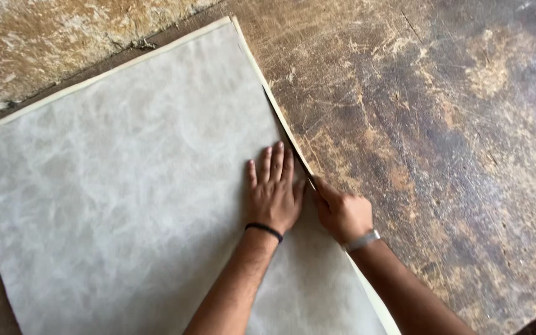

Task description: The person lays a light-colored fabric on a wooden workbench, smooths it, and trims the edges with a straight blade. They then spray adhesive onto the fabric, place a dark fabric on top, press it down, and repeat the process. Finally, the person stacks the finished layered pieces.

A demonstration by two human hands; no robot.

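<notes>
A large pale grey sheet [125, 186] with a cream border lies flat on a worn wooden table [442, 124]. My left hand [272, 192] rests palm down on the sheet close to its right edge, fingers stretched out, holding nothing. My right hand [342, 214] sits just to its right at the sheet's edge, fingers closed around a small thin tool [311, 180] whose tip touches the sheet. A dark slit runs up from that tip, parting a narrow cream strip [280, 118] from the sheet.
The tabletop is scratched, stained brown wood, bare to the right of the sheet. A rough, peeling wall [32, 43] borders the table at the top left. My left wrist wears a black band [264, 231] and my right a metal one [362, 241].
</notes>
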